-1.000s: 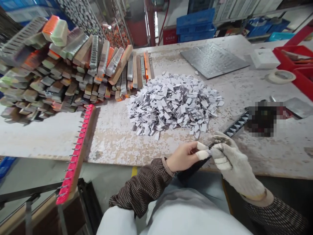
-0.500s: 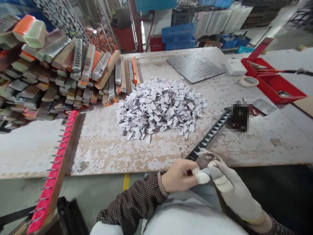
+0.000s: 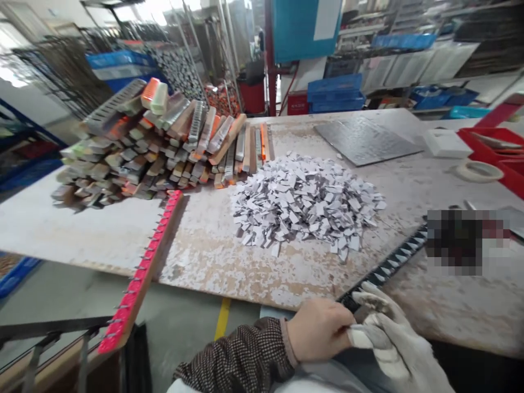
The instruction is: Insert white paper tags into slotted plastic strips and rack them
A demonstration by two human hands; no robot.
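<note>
My left hand [image 3: 321,330] is bare apart from white coverings at the fingertips, and its fingers are curled closed. The tips meet my right hand [image 3: 403,344], which wears a whitish work glove with bent fingers pinched together. Whatever lies between the fingertips is hidden. Close beyond both hands, a black strip [image 3: 385,267] with a row of pale pointed pieces runs diagonally up the table; the hands cover its near end. Past it lies a heap of small white and grey flat pieces [image 3: 305,204].
A pink strip [image 3: 141,270] with metal pins on a wooden bar overhangs the table's front edge. Stacked wooden bars [image 3: 164,147] fill the back left. A metal plate [image 3: 366,141], a tape roll [image 3: 478,171] and a red bin [image 3: 491,143] sit at the back right.
The view has turned left, so the table and its things appear shifted right and down. My hands stay together by the black strip, with the left fingers tucked closer to the glove.
</note>
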